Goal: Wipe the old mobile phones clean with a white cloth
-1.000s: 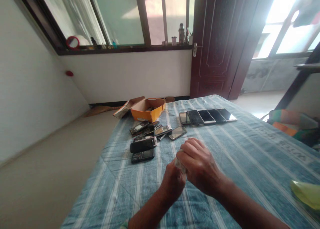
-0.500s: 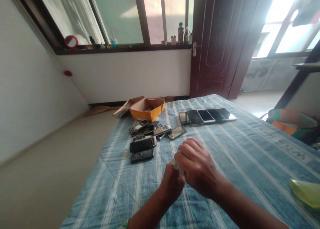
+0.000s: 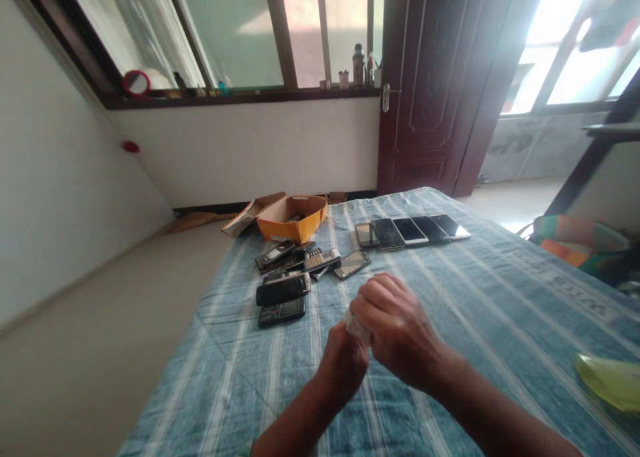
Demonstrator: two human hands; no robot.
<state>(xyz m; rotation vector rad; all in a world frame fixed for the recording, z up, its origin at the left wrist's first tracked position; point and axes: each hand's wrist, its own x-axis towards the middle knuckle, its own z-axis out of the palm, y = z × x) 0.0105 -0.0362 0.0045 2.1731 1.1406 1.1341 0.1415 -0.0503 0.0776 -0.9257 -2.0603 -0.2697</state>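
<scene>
My left hand (image 3: 346, 357) and my right hand (image 3: 395, 327) are closed together above the striped cloth. A crumpled white tissue (image 3: 356, 325) shows between them, with the fingers of my right hand wrapped over it. My left hand is curled just below; anything else inside its grip is hidden. Beyond my hands a phone with a grey screen (image 3: 353, 264) lies tilted. To its left is a loose pile of old mobile phones, among them a keypad phone (image 3: 321, 260), a black phone (image 3: 283, 289) and a black keypad phone (image 3: 282, 312).
Several touchscreen phones lie side by side in a row, one with a white frame (image 3: 410, 231). An open orange box (image 3: 295, 229) stands at the far left corner of the blue striped cloth (image 3: 240, 377). Something yellow-green (image 3: 607, 382) lies at right.
My hands stay closed together around the tissue, with only a slight shift of the fingers. The whole view has moved a little; the phones and box lie as before.
</scene>
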